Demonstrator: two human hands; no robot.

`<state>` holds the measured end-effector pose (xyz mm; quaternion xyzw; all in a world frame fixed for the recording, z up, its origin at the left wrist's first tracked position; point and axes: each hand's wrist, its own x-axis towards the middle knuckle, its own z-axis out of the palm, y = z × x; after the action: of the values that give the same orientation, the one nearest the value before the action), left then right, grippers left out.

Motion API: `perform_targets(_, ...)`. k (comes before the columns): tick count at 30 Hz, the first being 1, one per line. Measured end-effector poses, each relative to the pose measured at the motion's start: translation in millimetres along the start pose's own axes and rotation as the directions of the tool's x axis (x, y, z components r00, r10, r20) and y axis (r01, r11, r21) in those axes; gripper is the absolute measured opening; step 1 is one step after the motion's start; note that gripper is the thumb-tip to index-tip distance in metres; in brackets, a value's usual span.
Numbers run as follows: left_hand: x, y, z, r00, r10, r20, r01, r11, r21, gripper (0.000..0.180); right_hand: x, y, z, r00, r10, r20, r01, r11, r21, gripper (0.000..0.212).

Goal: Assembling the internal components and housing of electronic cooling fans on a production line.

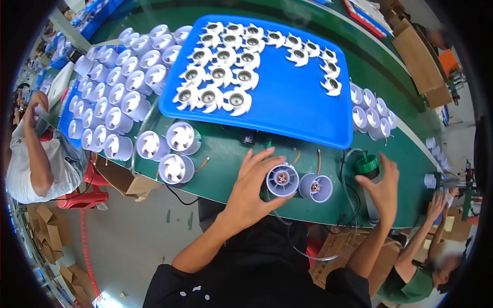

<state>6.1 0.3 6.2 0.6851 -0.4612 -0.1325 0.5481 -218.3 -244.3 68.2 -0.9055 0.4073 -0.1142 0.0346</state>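
Observation:
My left hand is curled round a lavender cylindrical fan housing, its thumb at the near side and its fingers at the far side. The housing stands with its mouth up, showing ribs and a copper-coloured motor core inside. Just to its right stands a second housing, slightly tilted in view, also with a copper core and no blades. My right hand has thumb and fingers apart beside a dark green ribbed round cap. Whether the thumb touches the cap I cannot tell.
Beyond my hands lies a blue tray with rows of white fan impellers. Many bladed housings crowd the left, with more at right. A cable loops beside the cap. Co-workers sit at both sides.

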Motion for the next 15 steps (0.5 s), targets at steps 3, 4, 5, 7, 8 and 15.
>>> perform_targets(3,4,2,3,1.0,0.027,-0.005,-0.027,0.999,0.018,0.063,33,-65,-36,0.978,0.001,-0.21,0.062,0.955,0.291,0.048)
perform_targets(4,3,1,3,0.999,0.037,-0.005,-0.037,0.999,0.033,0.063,48,-87,-36,0.975,-0.108,-0.193,0.168,0.928,0.332,0.043)
perform_targets(5,0,-1,1,0.999,0.01,-0.037,-0.01,1.0,-0.011,0.063,64,-110,-32,0.958,-0.223,-0.179,0.277,0.883,0.378,0.038)
perform_targets(7,-4,-5,-6,0.994,0.018,-0.107,-0.024,0.999,-0.049,0.063,103,-158,-11,0.839,-0.506,-0.2,0.538,0.717,0.442,0.027)
perform_targets(8,-7,-5,-8,0.993,0.027,-0.117,-0.03,0.999,-0.028,0.063,123,-171,-1,0.746,-0.611,-0.266,0.666,0.696,0.268,0.022)
perform_targets(15,-14,-10,8,0.973,-0.096,-0.209,0.029,0.953,-0.301,0.065,198,-176,71,0.557,-0.816,-0.158,0.693,0.561,-0.453,0.006)
